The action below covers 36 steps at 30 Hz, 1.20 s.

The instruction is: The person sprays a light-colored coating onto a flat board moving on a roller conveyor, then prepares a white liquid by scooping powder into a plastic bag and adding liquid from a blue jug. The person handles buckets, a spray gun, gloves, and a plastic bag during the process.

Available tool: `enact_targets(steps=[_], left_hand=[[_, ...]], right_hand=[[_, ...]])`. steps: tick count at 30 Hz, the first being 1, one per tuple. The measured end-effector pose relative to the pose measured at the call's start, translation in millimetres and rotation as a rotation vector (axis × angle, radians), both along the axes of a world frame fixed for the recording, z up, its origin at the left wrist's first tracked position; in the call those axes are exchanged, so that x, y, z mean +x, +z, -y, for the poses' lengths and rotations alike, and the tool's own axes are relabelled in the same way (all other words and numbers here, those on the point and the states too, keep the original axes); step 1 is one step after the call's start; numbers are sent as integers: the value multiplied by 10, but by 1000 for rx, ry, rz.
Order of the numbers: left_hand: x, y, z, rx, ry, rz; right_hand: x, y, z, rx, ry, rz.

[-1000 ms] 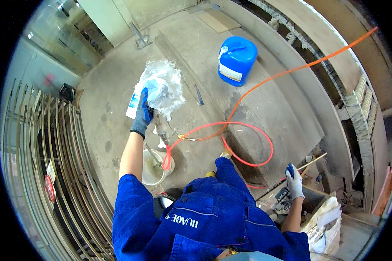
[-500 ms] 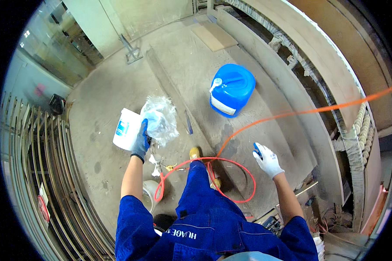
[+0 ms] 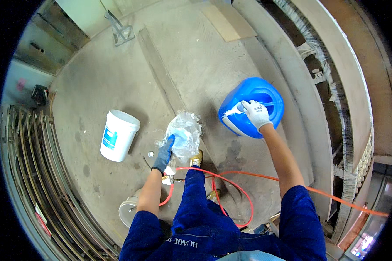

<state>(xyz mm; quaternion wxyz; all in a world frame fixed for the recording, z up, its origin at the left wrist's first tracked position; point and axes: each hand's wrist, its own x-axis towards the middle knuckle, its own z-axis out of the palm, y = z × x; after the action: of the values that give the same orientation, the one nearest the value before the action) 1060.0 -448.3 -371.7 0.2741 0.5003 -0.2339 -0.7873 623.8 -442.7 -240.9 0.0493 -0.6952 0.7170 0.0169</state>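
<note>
My left hand (image 3: 164, 154), in a blue-grey glove, is closed on a crumpled clear plastic bag (image 3: 188, 132) above the floor; something pale blue shows within the bag. My right hand (image 3: 257, 114), in a white glove, reaches over a blue jerrycan (image 3: 231, 98). Its fingers curl at the can's moulded handle, close to the white cap (image 3: 236, 110), and partly hide the handle. To the left of the bag stands a white bucket (image 3: 114, 145) with a blue label. By my left wrist is a metal hose fitting or spray gun (image 3: 170, 177), its exact kind unclear.
A red-orange hose (image 3: 251, 200) loops around my legs and runs right. Another pale bucket (image 3: 127, 212) stands near my left forearm. Curved metal rods (image 3: 43, 174) line the left; a wrapped wooden structure (image 3: 335, 65) borders the right. A flat board (image 3: 226, 19) and metal stand (image 3: 119, 30) lie farther off.
My right hand has moved from free air onto the top of the blue jerrycan. My left hand and the bag have shifted right, away from the white bucket. The view has shifted too.
</note>
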Motion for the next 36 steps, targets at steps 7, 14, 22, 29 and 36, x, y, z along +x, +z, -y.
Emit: enact_targets(steps=[7, 14, 22, 29, 36], left_hand=[[69, -258, 253, 14, -88, -4], [106, -220, 433, -49, -216, -4], [-157, 24, 655, -113, -122, 56], [-447, 111, 693, -137, -93, 64], [-445, -629, 605, -73, -87, 129]], right_hand=[[-114, -20, 472, 253, 573, -418], [-195, 110, 656, 311, 358, -114], [-852, 312, -142, -105, -479, 151], [-1183, -95, -166, -139, -214, 147], [-1265, 326, 313, 736, 135, 75]])
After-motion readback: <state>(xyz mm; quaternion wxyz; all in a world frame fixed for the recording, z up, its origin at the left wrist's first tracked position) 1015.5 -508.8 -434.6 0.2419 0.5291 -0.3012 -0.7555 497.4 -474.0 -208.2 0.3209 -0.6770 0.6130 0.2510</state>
